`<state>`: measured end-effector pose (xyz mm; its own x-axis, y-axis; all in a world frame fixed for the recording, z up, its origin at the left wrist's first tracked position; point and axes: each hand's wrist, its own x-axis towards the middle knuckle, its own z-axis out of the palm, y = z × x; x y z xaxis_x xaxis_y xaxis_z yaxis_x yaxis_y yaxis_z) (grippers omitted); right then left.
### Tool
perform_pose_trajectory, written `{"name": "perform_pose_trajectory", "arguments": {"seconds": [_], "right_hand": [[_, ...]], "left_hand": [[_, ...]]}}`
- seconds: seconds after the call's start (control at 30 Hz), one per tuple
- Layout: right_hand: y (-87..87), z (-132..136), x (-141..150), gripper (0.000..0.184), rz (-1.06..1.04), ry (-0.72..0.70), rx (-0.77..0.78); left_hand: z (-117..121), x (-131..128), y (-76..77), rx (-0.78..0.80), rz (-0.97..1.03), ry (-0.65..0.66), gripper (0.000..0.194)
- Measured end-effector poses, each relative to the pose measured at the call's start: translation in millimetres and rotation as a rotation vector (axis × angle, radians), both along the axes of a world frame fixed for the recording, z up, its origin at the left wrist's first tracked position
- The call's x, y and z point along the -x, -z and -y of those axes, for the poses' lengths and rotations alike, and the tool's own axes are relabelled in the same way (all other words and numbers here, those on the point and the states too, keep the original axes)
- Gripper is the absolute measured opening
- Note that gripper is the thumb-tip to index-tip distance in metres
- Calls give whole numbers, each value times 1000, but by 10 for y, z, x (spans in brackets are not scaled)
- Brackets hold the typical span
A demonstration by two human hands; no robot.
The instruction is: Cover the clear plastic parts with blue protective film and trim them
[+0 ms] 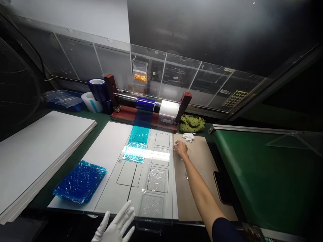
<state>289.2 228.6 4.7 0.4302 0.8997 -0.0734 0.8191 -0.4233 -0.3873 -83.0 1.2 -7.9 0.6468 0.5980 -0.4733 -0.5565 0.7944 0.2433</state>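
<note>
My left hand, in a white glove, is at the front edge of the table with its fingers spread and nothing in them. Bare, my right hand reaches to the right edge of a clear sheet marked with dark outlined rectangles. Its fingers are pinched there; what they hold, if anything, is too small to make out. A strip of teal film runs from a blue film roll onto the sheet. Transparent wrinkled film pieces lie over the right-hand rectangles.
A stack of blue film pieces lies left of the sheet, beside a white board stack. The wooden roll stand also carries a white roll. At right are a white glove, green pouch, phone and green conveyor belt.
</note>
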Motion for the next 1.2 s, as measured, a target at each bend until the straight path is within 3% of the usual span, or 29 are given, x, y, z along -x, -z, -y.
{"name": "perform_pose_trajectory", "arguments": {"seconds": [0.07,0.13,0.27,0.33,0.4,0.53,0.6,0.67,0.73,0.83,0.93,1.03,1.2], "right_hand": [[-69,18,11,16,-35,6,-15],[-230,200,25,23,-71,-1,-64],[-771,913,179,28,-219,-106,-222],[-1037,1310,380,27,-516,-186,-369],[-1213,1646,644,23,-829,-223,-410],[-1240,2025,1093,23,-1377,-216,-339],[-1180,2092,1176,28,-1487,-163,-321],[-1146,2126,1183,33,-1389,-113,-354],[-1153,2151,1187,40,-1151,-112,-406],[-1203,2172,1308,45,-931,-247,-361],[-1243,2152,1548,44,-956,-428,-221],[-1278,2118,1773,39,-837,-517,-201],[-1333,2135,2043,30,-187,-625,-302]], "left_hand": [[-2,-16,-13,-152,-89,-2,63],[-13,-70,-87,-371,-307,8,65],[-123,-348,-462,-662,-955,169,94],[-213,-535,-699,-825,-1158,189,118],[-288,-697,-898,-1038,-1214,186,130],[-318,-810,-1100,-1463,-1287,82,128],[-294,-751,-1128,-1628,-1367,-12,123],[-273,-642,-1143,-1718,-1467,-85,117],[-262,-518,-1164,-1795,-1575,-99,113],[-244,-351,-1233,-1913,-1718,-75,109],[-208,-225,-1337,-1931,-1859,45,100],[-175,-139,-1458,-1869,-1960,182,86],[-159,-179,-1656,-1759,-2072,363,75]]}}
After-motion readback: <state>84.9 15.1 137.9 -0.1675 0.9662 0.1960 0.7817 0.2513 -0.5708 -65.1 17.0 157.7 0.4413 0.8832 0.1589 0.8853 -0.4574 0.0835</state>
